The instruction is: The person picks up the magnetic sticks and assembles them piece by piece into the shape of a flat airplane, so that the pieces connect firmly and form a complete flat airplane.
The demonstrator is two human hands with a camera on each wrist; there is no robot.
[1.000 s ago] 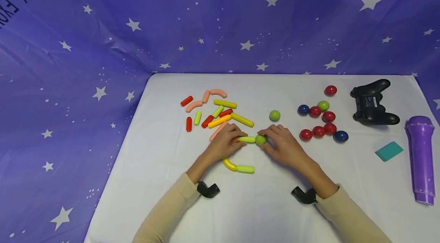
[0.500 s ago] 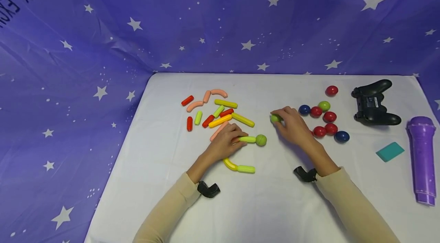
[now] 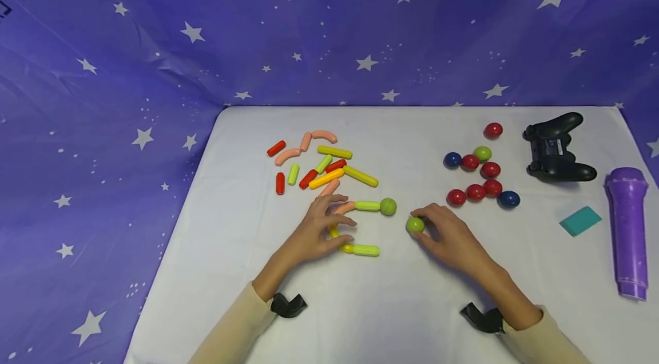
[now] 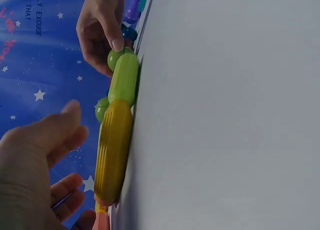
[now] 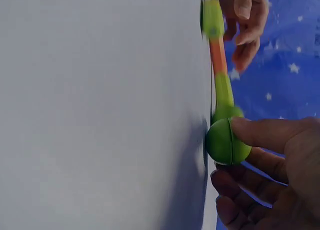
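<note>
My right hand [image 3: 450, 236] pinches a green ball [image 3: 415, 224] between thumb and fingers, close over the table. In the right wrist view a seam runs around this ball [image 5: 227, 142]. Left of it lies a chain: another green ball [image 3: 388, 206] at the end of a light-green ribbed stick [image 3: 367, 206], then a curved salmon piece [image 3: 345, 208]. My left hand [image 3: 311, 232] hovers with fingers spread around the chain's curved part, holding nothing. A curved yellow piece [image 4: 114, 150] joins a second light-green stick [image 3: 366, 250] nearer me; the hand partly hides the bend.
Several red, green, yellow, orange and salmon sticks, such as a yellow one [image 3: 360, 175], lie behind my left hand. Red, blue and green balls [image 3: 476, 192] sit at the right. Beyond them are a black game controller [image 3: 556, 147], a teal block [image 3: 580, 221] and a purple toy microphone [image 3: 627, 232].
My right hand left the chain's ball, took hold of the loose green ball behind it and brought that toward me. My left hand let go of the chain and drew back slightly.
</note>
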